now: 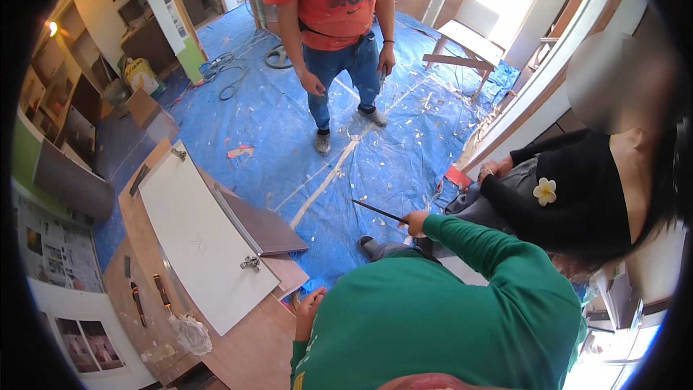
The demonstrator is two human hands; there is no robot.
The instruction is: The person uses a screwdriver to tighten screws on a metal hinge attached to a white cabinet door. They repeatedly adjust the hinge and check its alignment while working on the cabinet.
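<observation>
My right hand (414, 223), at the end of a bent green sleeve, is closed round one end of a thin dark stick (379, 211). The stick points left over the blue floor sheet; its exact kind is too small to tell. My left hand (309, 308) hangs low beside the workbench corner with its fingers curled; what they hold, if anything, is hidden. Closest to that hand is the wooden workbench (267, 339). On it lies a long white panel (209, 238), with a metal clamp (250, 263) at its near end and another clamp (179, 154) at its far end.
A person in a red shirt (332, 0) stands ahead; another in black (563, 195) is close on my right. Orange-and-black hand tools (162, 291) and a crumpled clear bag (192, 334) lie on the bench. A small table (471, 42) stands far right. Scraps litter the blue sheet (253, 130).
</observation>
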